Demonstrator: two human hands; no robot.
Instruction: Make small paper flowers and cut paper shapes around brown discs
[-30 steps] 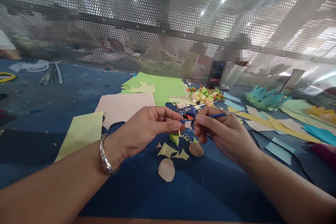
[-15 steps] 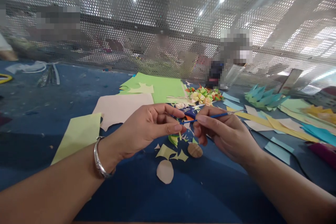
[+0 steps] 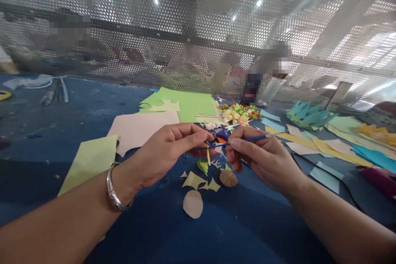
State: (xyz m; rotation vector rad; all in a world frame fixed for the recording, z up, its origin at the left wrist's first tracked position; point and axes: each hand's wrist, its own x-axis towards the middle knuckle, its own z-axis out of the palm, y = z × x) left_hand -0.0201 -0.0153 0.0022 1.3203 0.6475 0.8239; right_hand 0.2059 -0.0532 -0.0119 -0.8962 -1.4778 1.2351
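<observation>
My right hand pinches a thin blue stick between thumb and fingers, its pale narrow end pointing right. The stick's other end reaches left to the fingers of my left hand. That hand is closed in a pinch, and a narrow pale-yellow paper strip hangs down from its fingertips; the exact grip is hidden. Below lie pale-yellow paper scraps, a pinkish paper oval and a brown oval. A dark blue and orange object sits partly hidden behind my hands.
Green sheets, a pink sheet and a yellow sheet lie left and behind. Small paper flowers are heaped at the back. Paper strips, a black cord and a blue-green paper flower are right. A perforated metal screen stands behind.
My left thumb has moved up over its fingertips, and the blue stick now passes beneath them. The paper strip has shifted slightly left with the view.
</observation>
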